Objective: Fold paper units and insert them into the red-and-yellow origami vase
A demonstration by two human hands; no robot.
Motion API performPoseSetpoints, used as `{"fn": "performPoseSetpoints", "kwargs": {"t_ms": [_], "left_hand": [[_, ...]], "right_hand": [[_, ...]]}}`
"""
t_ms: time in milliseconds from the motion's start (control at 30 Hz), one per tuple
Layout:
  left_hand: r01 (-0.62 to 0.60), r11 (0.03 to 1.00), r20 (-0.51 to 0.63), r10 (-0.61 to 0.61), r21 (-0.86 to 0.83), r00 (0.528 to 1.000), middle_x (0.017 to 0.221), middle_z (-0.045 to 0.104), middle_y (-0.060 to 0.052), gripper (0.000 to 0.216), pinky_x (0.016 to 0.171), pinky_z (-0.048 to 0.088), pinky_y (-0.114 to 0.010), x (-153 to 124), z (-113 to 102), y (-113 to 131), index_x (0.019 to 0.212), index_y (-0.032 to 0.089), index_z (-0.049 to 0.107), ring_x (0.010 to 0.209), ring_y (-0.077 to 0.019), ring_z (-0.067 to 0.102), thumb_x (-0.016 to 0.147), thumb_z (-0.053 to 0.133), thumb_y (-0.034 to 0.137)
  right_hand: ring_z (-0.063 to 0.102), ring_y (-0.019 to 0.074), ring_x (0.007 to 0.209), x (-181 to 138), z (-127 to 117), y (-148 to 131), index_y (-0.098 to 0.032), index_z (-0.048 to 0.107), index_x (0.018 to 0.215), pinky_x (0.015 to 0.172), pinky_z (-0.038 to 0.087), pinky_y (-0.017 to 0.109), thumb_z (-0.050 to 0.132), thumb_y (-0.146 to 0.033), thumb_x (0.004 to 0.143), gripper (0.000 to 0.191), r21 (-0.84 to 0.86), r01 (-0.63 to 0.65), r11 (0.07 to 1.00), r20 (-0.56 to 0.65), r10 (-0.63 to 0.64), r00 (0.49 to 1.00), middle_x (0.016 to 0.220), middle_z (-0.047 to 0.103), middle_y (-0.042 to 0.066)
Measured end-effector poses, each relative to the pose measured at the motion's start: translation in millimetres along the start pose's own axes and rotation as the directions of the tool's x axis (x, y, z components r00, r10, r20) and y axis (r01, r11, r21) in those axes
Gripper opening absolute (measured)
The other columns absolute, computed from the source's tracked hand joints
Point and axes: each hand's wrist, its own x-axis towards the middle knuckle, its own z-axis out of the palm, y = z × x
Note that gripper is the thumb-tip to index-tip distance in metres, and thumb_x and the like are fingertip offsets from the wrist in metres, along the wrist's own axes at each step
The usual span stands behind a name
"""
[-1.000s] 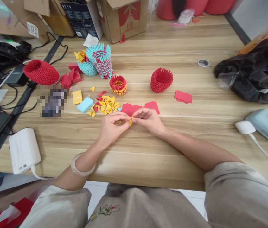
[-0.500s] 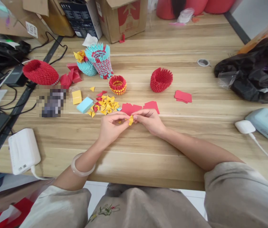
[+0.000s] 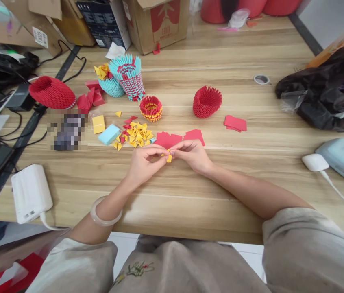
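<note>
Grip: my left hand (image 3: 146, 165) and right hand (image 3: 193, 156) meet in the middle, and their thumbs and fingers pinch one small yellow paper piece (image 3: 169, 158) between them.
White box: this white box (image 3: 31, 194) lies near the table's left front edge, with a white cord coming out.
Big red bowl: the big red bowl (image 3: 53, 93) leans over, behind a blurry patch.
Paper stacks: a yellow stack (image 3: 99, 124) sits just beside a blue stack (image 3: 109, 134).
Tall pot: the blue and red pot (image 3: 132, 83) stands up, with blue points around its top.
Triangles: a pile of yellow triangles (image 3: 138, 134), with some red ones, lies just past my left hand.
Little bowl: the red and yellow bowl (image 3: 151, 109) sits behind the pile.
Red sheets: flat red sheets (image 3: 166, 140) lie right behind my fingers.
Red bowl: another red bowl (image 3: 207, 102) sits farther back, past my right hand.
Red cards: a few red cards (image 3: 235, 123) lie to the right of that bowl.
Tape: a small roll (image 3: 261, 79) lies near the black bag (image 3: 327, 93).
</note>
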Motion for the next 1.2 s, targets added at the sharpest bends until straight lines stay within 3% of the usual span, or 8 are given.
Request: {"fn": "performPoseSetpoints", "kwargs": {"t_ms": [100, 233, 700, 1200], "left_hand": [[0.033, 0.995, -0.109, -0.043, -0.092, 0.993, 0.081, 0.073, -0.004, 0.008, 0.067, 0.054, -0.028, 1.2, -1.0, -2.8, 0.078, 0.020, 0.076, 0.075, -0.0161, 0.067, 0.071, 0.072, 0.018], [0.064, 0.984, -0.192, -0.096, -0.167, 0.977, 0.084, 0.074, -0.005, 0.013, 0.070, 0.054, -0.029, 2.2, -0.7, -5.4, 0.081, 0.020, 0.076, 0.080, -0.0170, 0.067, 0.068, 0.077, 0.019], [-0.070, 0.997, -0.180, 0.068, -0.008, 0.981, 0.086, 0.073, -0.006, 0.015, 0.072, 0.054, -0.027, -0.8, 0.4, -0.7, 0.084, 0.021, 0.077, 0.081, -0.0161, 0.067, 0.070, 0.074, 0.015], [-0.054, 0.999, -0.203, 0.054, 0.003, 0.978, 0.083, 0.073, -0.006, 0.011, 0.062, 0.053, -0.024, -1.5, 1.9, 2.5, 0.081, 0.020, 0.076, 0.076, -0.0152, 0.066, 0.070, 0.075, 0.017]], "right_hand": [[0.066, 0.0097, 0.063, 0.1, -0.2, 0.8, -0.021, 0.076, 0.076, 0.067, 0.055, 0.025, 0.078, -0.028, 0.066, 0.012, 0.042, 0.029, 0.999, 0.023, -0.030, 0.999, 0.070, 0.074, -0.001], [0.068, 0.0115, 0.065, -1.3, 0.6, -1.1, -0.021, 0.076, 0.074, 0.071, 0.056, 0.028, 0.081, -0.026, 0.062, 0.014, 0.011, -0.016, 1.000, 0.115, 0.015, 0.993, 0.069, 0.074, -0.001], [0.067, 0.0090, 0.062, -1.8, -0.2, 5.0, -0.019, 0.075, 0.071, 0.066, 0.055, 0.022, 0.080, -0.024, 0.066, 0.009, 0.098, -0.052, 0.994, 0.190, 0.032, 0.981, 0.066, 0.073, -0.001], [0.065, 0.0085, 0.060, -1.5, -0.4, 3.9, -0.018, 0.074, 0.067, 0.064, 0.054, 0.022, 0.081, -0.027, 0.065, 0.011, 0.124, -0.054, 0.991, 0.163, 0.033, 0.986, 0.064, 0.072, 0.000]]}}
